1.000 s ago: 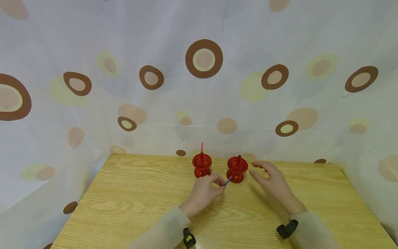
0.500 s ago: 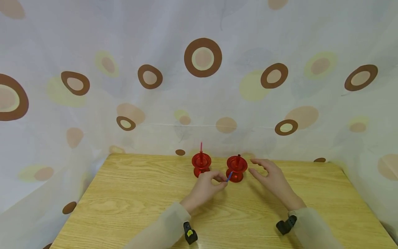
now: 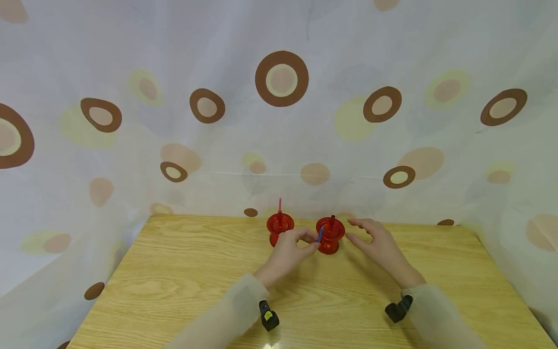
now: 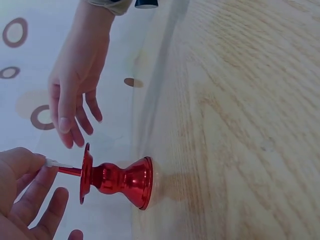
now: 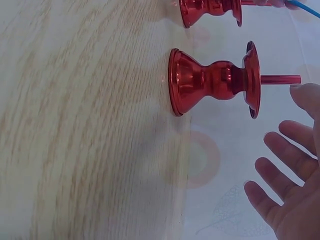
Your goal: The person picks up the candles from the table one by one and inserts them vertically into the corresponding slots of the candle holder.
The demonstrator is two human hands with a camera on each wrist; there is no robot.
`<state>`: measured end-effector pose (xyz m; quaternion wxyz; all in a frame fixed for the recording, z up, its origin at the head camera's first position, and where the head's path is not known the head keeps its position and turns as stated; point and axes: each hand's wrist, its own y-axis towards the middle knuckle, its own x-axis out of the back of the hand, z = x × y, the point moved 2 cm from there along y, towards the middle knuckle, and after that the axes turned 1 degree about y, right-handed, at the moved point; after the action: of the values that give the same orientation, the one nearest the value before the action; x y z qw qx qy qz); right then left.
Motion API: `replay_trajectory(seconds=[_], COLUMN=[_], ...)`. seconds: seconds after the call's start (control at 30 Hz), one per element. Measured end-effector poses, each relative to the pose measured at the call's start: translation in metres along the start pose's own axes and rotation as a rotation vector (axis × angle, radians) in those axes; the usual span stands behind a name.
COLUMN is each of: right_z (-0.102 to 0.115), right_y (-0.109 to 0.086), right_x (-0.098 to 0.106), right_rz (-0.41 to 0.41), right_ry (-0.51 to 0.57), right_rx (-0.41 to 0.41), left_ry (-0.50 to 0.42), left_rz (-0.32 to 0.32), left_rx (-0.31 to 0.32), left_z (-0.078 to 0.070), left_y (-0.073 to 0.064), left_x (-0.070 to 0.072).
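My left hand point(image 3: 286, 254) pinches a slim blue candle point(image 3: 320, 234) between thumb and fingertips. The candle points upward and overlaps the dish of the right red candle holder point(image 3: 328, 247) in the head view. That holder stands upright, and its narrow stem point(image 5: 282, 79) holds no candle. On the other side of it, my right hand point(image 3: 383, 249) is held with fingers spread loosely and nothing in them; in the right wrist view its thumb is close to the stem's tip. A second red candle holder point(image 3: 279, 223) bears a pink candle point(image 3: 280, 204), its base partly hidden by my left hand.
Both holders stand near the far edge of a wooden table point(image 3: 196, 261). Directly behind it hangs a pale curtain point(image 3: 235, 150) with brown rings and spots. Wrist cameras point(image 3: 269, 317) are strapped over the sleeves.
My left hand has risen and moved slightly away from me, turning the blue candle from slanted to nearly upright. My right hand stays beside the holder. The view has shifted a little.
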<state>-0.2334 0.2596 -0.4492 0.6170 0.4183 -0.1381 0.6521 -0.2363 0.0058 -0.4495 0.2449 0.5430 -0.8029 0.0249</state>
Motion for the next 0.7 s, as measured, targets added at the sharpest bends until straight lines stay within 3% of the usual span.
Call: replay_trajectory(seconds=[0.37,0.7], right_z=[-0.001,-0.005], right_y=[0.004,0.005], right_x=[-0.002,-0.007], right_rz=[0.037,0.062], right_ry=[0.006,0.034], right_rx=[-0.009,-0.021], left_ry=[0.012,0.028], left_rz=[-0.035,-0.045], left_rx=[-0.009,0.016], left_z=[-0.01,-0.007], left_y=[0.012,0.019], left_x=[0.004,0.003])
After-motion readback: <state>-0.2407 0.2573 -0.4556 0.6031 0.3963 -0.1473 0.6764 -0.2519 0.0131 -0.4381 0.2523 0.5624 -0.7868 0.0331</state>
